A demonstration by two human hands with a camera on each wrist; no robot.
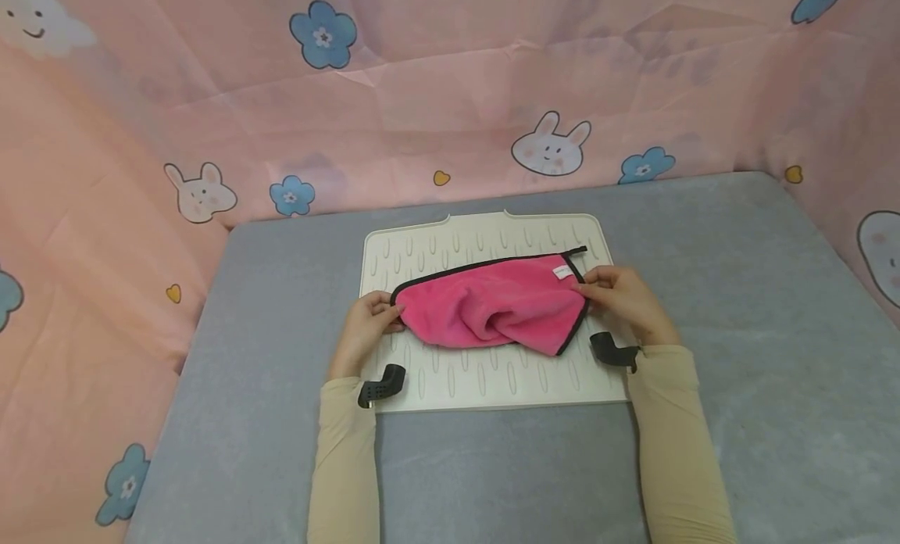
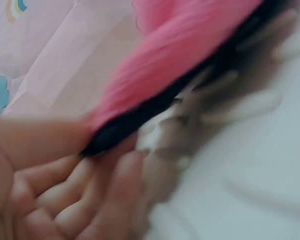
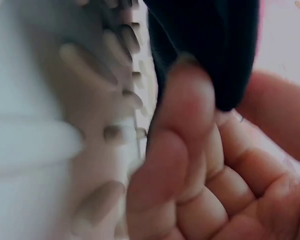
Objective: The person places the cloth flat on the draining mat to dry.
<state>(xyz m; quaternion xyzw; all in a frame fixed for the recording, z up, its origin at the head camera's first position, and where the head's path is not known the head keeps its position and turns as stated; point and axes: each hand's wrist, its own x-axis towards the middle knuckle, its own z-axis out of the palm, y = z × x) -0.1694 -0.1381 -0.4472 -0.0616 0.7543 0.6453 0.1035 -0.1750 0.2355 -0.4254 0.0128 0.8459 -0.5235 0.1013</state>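
Note:
A pink cloth [image 1: 485,306] with black edging is stretched between my two hands, over a cream ridged mat [image 1: 478,384]. Its middle sags in folds, and a white tag [image 1: 562,272] and a black loop [image 1: 576,251] show at its upper right. My left hand [image 1: 367,325] pinches the left end; in the left wrist view the thumb and fingers [image 2: 125,185] close on the black edge. My right hand [image 1: 626,298] pinches the right edge below the tag. The right wrist view shows dark edging [image 3: 205,45] between fingertips and thumb. Part of the cloth's underside is hidden.
The mat lies on a grey cloth-covered table [image 1: 274,333]. Behind and at both sides hangs a pink curtain [image 1: 436,91] printed with rabbits and flowers. A black camera mount [image 1: 383,385] sits at the left wrist and another black mount [image 1: 613,350] at the right.

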